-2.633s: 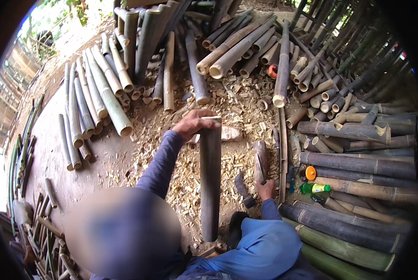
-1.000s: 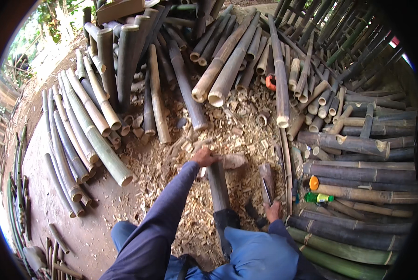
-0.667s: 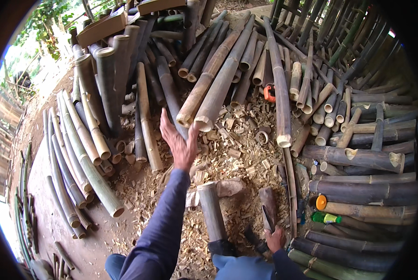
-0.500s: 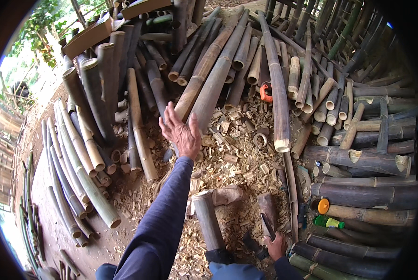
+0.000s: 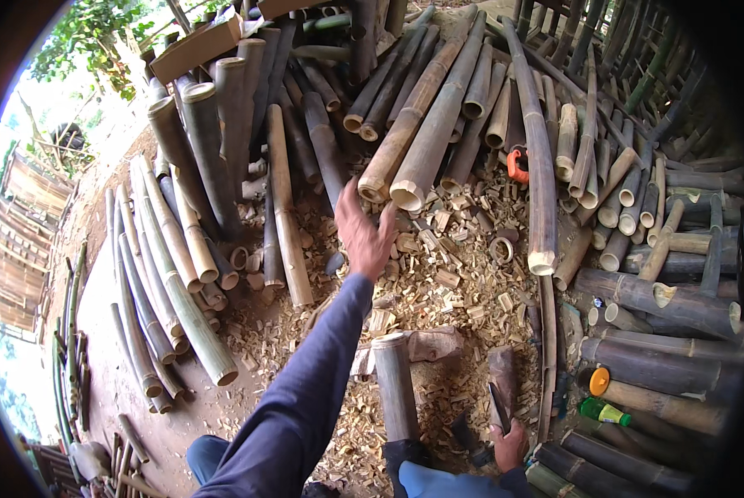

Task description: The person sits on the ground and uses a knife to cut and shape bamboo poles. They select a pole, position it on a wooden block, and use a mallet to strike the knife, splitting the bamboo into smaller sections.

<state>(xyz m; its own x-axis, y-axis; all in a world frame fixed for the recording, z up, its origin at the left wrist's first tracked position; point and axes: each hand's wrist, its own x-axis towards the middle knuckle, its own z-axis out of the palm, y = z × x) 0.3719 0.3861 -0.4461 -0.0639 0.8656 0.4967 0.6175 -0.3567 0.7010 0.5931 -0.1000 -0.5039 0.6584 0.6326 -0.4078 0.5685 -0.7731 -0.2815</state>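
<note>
While the left hand (image 5: 366, 238) is spread just beside the pale, roughly round cut ends of 2 long, jointed bamboo poles (image 5: 443, 120), a slim, dark-bladed knife (image 5: 498, 406) is gripped in the right hand (image 5: 511, 445) near splintered chips (image 5: 447, 278).

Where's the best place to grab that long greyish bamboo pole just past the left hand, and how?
Probably the near end of the greyish bamboo pole, just behind its pale cut face, coming from the person's side with the left hand. That end points toward the person, and the pole is round, so curled fingers should hold well. The right hand holds a knife.
</note>
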